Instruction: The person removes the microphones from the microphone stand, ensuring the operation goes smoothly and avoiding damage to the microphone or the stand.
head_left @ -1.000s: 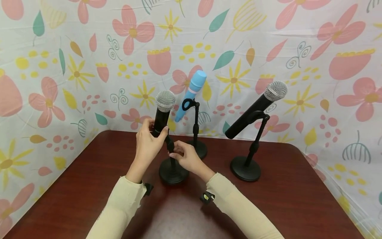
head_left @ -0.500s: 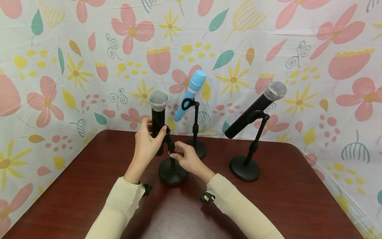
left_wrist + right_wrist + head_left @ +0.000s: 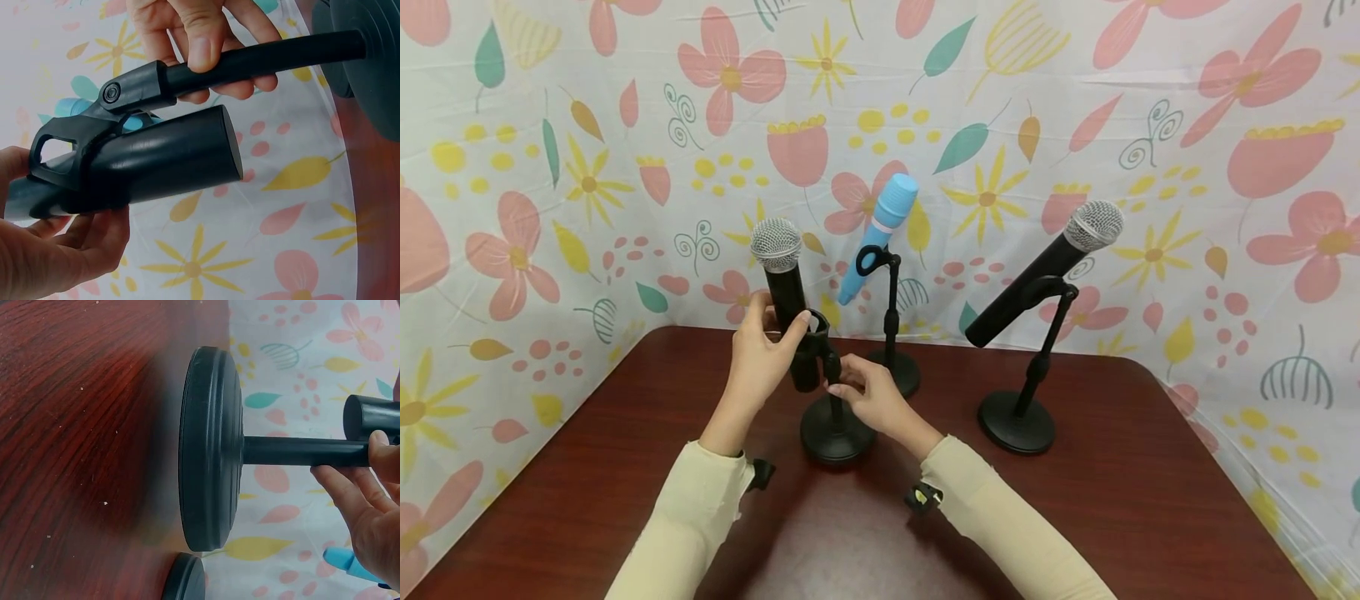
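Blue microphone [image 3: 880, 237] crowds close behind; black microphone [image 3: 1045, 271] (right) well apart.

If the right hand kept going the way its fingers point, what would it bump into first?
The right hand grips the stand pole, fingers pointing left toward the left hand. Going straight on, it would probably meet the bottom end of the black mic or that hand first; depth is hard to judge.

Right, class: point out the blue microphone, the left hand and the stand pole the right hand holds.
Blue microphone [image 3: 889, 218], head view, upper body.
Left hand [image 3: 758, 360], head view, back of hand.
Stand pole [image 3: 294, 451], right wrist view, mid-shaft.
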`<state>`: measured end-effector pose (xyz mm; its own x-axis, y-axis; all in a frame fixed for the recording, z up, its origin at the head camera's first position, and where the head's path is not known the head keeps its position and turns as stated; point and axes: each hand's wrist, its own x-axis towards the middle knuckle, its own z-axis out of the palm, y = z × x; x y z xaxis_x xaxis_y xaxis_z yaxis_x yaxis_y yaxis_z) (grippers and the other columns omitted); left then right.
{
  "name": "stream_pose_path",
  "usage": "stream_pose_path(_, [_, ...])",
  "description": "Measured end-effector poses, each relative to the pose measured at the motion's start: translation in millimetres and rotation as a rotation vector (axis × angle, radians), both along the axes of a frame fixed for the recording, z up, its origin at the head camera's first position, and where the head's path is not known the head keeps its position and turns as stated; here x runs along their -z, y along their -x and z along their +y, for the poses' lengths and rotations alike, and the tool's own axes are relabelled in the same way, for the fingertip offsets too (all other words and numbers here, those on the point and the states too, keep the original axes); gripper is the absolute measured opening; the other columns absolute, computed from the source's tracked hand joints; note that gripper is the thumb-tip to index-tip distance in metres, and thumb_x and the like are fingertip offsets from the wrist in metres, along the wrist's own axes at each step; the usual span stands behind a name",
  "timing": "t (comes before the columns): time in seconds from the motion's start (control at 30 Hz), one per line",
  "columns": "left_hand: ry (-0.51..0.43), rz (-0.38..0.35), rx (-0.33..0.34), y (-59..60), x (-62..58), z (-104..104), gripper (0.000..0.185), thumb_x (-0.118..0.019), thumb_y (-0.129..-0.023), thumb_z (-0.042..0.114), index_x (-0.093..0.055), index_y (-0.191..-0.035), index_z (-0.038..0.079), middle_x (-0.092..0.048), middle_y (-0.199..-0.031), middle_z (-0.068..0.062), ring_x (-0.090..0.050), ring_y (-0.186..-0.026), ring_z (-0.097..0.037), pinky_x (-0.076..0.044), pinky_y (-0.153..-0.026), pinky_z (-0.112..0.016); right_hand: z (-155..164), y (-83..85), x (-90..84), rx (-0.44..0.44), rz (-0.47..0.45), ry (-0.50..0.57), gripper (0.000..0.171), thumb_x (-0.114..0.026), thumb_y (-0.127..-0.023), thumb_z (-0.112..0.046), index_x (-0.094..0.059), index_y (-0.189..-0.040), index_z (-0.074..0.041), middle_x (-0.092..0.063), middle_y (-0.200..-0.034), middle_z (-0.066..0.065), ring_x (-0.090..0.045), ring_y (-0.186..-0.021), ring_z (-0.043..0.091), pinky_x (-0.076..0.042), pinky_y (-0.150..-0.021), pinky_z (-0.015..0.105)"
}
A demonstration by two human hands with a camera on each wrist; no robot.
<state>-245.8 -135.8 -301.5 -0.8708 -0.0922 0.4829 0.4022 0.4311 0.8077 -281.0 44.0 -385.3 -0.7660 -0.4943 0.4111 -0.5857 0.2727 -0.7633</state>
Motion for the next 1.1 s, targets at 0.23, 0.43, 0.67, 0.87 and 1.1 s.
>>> stream_pose_path(0.23, [0.020, -0.033, 0.026, 1.4, 0.1, -7, 0.041, -0.061, -0.095, 0.031, -0.046, -0.126, 0.010, -0.066, -0.105, -0.015, -0.066, -0.092, -0.028, -0.051, -0.081, -0.045, 1, 0.2, 0.5, 0.006, -0.013, -0.009, 0.022, -0.063, -0.093, -0.009, -0.061, -0.115, -0.006, -0.068, -0.100, 0.009, -0.066, -0.093, 0.020, -0.052, -0.079, 0.033])
stream_pose_path(0.43, [0.036, -0.053, 0.044, -0.1, -1.3, -12, 0.043, -0.059, -0.096, 0.036, -0.046, -0.126, 0.008, -0.065, -0.110, -0.017, -0.065, -0.096, -0.028, -0.049, -0.083, -0.045, 1, -0.3, -0.8, -0.003, -0.012, -0.005, 0.021, -0.064, -0.092, -0.008, -0.061, -0.113, -0.005, -0.068, -0.099, 0.008, -0.066, -0.093, 0.020, -0.052, -0.080, 0.032])
stream_pose_path(0.67, [0.039, -0.047, 0.110, -1.4, -0.7, -19, 0.045, -0.057, -0.097, 0.036, -0.044, -0.131, 0.008, -0.062, -0.112, -0.018, -0.062, -0.096, -0.028, -0.047, -0.084, -0.043, 1, -2.3, -1.5, -0.035, -0.016, 0.001, 0.020, -0.064, -0.092, -0.006, -0.062, -0.112, -0.005, -0.068, -0.099, 0.007, -0.065, -0.094, 0.018, -0.050, -0.089, 0.033])
stream_pose_path(0.87, [0.045, -0.049, 0.132, -2.3, -2.2, -21, 0.043, -0.055, -0.099, 0.029, -0.041, -0.130, 0.004, -0.062, -0.111, -0.021, -0.062, -0.099, -0.031, -0.045, -0.089, -0.045, 1, -2.3, -2.3, -0.041, 0.000, -0.005, 0.018, -0.064, -0.092, -0.006, -0.062, -0.110, -0.005, -0.068, -0.098, 0.006, -0.066, -0.094, 0.018, -0.051, -0.087, 0.031])
stream_pose_path(1.1, [0.119, -0.056, 0.094, -3.4, -3.5, -27, 0.047, -0.054, -0.099, 0.032, -0.040, -0.133, 0.003, -0.061, -0.112, -0.022, -0.062, -0.099, -0.034, -0.046, -0.088, -0.048, 3, -1.9, -3.0, -0.037, -0.043, 0.004, 0.022, -0.062, -0.093, -0.008, -0.061, -0.114, -0.003, -0.068, -0.100, 0.009, -0.066, -0.097, 0.022, -0.052, -0.084, 0.034])
